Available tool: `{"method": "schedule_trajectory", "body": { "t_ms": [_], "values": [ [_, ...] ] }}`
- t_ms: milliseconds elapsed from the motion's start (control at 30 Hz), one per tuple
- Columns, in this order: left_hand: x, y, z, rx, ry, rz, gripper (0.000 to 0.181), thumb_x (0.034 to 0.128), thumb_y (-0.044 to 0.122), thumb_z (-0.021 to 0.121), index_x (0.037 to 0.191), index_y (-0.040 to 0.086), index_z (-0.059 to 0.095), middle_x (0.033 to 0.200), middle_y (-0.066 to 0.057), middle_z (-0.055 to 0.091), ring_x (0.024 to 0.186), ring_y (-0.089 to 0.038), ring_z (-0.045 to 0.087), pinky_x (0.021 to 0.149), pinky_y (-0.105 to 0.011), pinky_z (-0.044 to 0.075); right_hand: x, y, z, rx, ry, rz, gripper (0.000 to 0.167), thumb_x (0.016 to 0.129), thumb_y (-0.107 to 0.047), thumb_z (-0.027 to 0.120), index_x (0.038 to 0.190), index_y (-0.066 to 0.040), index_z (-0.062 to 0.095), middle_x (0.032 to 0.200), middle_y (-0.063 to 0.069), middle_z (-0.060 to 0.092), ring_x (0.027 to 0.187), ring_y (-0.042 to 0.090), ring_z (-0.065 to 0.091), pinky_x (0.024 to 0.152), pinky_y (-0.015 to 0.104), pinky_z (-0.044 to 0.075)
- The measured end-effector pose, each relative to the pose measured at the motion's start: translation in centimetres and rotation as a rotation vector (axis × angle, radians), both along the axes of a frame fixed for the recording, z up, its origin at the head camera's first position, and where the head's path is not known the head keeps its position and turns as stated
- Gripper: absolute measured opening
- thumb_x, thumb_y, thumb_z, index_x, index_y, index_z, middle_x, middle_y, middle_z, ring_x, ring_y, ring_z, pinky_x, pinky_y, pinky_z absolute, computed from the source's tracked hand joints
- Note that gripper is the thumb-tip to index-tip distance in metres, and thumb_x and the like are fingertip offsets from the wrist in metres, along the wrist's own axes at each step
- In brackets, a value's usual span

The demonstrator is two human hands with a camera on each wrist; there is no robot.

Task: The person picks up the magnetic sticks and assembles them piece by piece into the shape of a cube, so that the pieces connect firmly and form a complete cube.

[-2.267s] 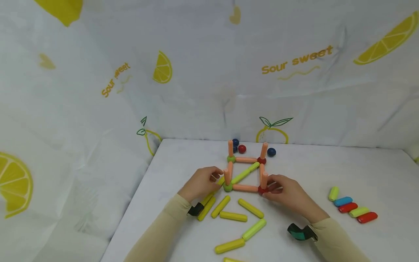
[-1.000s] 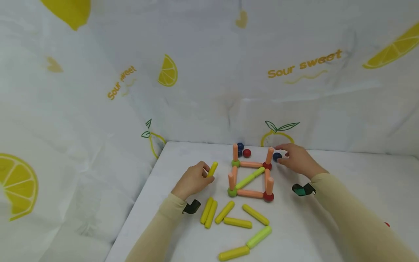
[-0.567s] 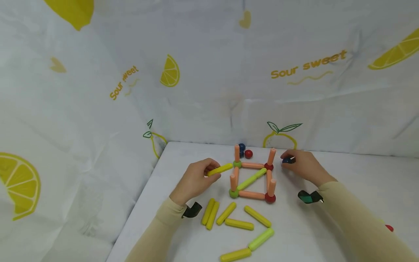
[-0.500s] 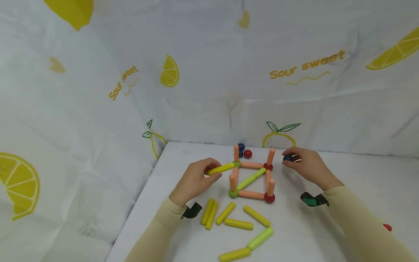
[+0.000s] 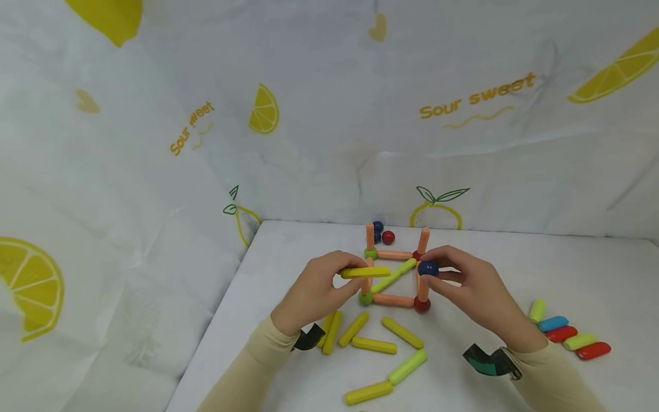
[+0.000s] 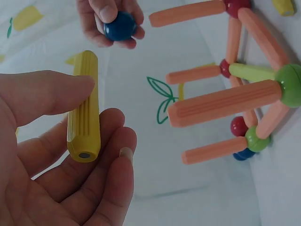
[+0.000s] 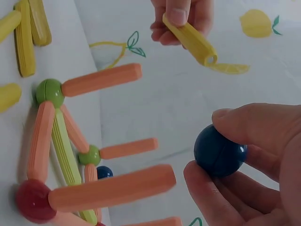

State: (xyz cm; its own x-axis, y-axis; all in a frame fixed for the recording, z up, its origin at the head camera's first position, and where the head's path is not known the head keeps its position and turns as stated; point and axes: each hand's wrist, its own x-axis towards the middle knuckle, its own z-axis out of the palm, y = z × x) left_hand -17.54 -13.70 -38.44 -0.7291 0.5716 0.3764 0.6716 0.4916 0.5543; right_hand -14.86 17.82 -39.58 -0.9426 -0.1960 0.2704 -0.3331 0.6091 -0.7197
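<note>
Between thumb and fingers, my left hand pinches a yellow stick, held roughly level in the head view. My right hand pinches a dark blue ball to the right of the stick's free end, with a gap between them. Both are above a frame of orange sticks with green balls and red balls at its corners. An orange stick stands up from each corner, and a lime diagonal crosses the base.
Several yellow sticks and a lime stick lie in front of the frame. Behind it are a loose red ball and blue balls. To the right, red, blue and lime pieces lie in a slanting row.
My right hand took hold of the blue ball behind the frame and has brought it left and nearer. My left hand has moved right with the yellow stick, which has swung from steep to level.
</note>
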Motion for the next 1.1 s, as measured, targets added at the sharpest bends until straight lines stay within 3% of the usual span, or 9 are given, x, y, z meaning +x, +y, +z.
{"method": "schedule_trajectory", "body": {
  "t_ms": [233, 600, 767, 1000, 1100],
  "values": [
    [0.8, 0.7, 0.2, -0.028, 0.008, -0.038, 0.026, 0.1011, 0.019, 0.078, 0.127, 0.015, 0.073, 0.12, 0.006, 0.075, 0.106, -0.006, 0.068, 0.098, -0.025, 0.058, 1.1, -1.7, -0.2, -0.062, 0.047, 0.084, 0.032, 0.095, -0.019, 0.085, 0.124, -0.02, 0.07, 0.114, -0.004, 0.075, 0.101, 0.003, 0.074, 0.09, 0.014, 0.059],
    [1.1, 1.2, 0.0, -0.048, 0.032, -0.05, 0.024, 0.1005, 0.018, 0.079, 0.124, 0.015, 0.074, 0.117, 0.003, 0.076, 0.104, -0.009, 0.069, 0.096, -0.025, 0.059, 1.7, -2.3, -0.1, -0.081, 0.082, 0.151, 0.029, 0.096, -0.015, 0.083, 0.123, -0.015, 0.071, 0.112, -0.007, 0.074, 0.097, 0.006, 0.074, 0.089, 0.019, 0.062],
    [1.1, 1.4, -0.1, -0.051, 0.031, -0.048, 0.023, 0.1012, 0.019, 0.078, 0.123, 0.015, 0.074, 0.114, 0.003, 0.075, 0.101, -0.008, 0.067, 0.095, -0.026, 0.058, 1.5, -2.4, -0.1, -0.05, 0.097, 0.158, 0.03, 0.096, -0.015, 0.083, 0.123, -0.019, 0.07, 0.112, -0.008, 0.074, 0.096, 0.004, 0.072, 0.087, 0.026, 0.065],
    [1.1, 2.0, -0.4, -0.032, -0.003, -0.078, 0.021, 0.1028, 0.022, 0.076, 0.123, 0.016, 0.073, 0.112, 0.006, 0.074, 0.099, -0.006, 0.065, 0.093, -0.026, 0.058, 1.5, -2.5, -0.4, 0.01, 0.159, 0.154, 0.035, 0.091, -0.019, 0.088, 0.121, -0.03, 0.073, 0.112, -0.013, 0.075, 0.092, 0.002, 0.069, 0.081, 0.026, 0.064],
    [0.6, 1.6, -0.8, -0.002, -0.07, -0.087, 0.023, 0.1044, 0.028, 0.074, 0.125, 0.017, 0.073, 0.112, 0.008, 0.074, 0.099, -0.004, 0.066, 0.092, -0.028, 0.06, 1.6, -2.4, -0.5, 0.028, 0.152, 0.138, 0.032, 0.092, -0.017, 0.087, 0.118, -0.03, 0.075, 0.111, -0.013, 0.075, 0.089, 0.001, 0.068, 0.08, 0.025, 0.063]
  ]
}}
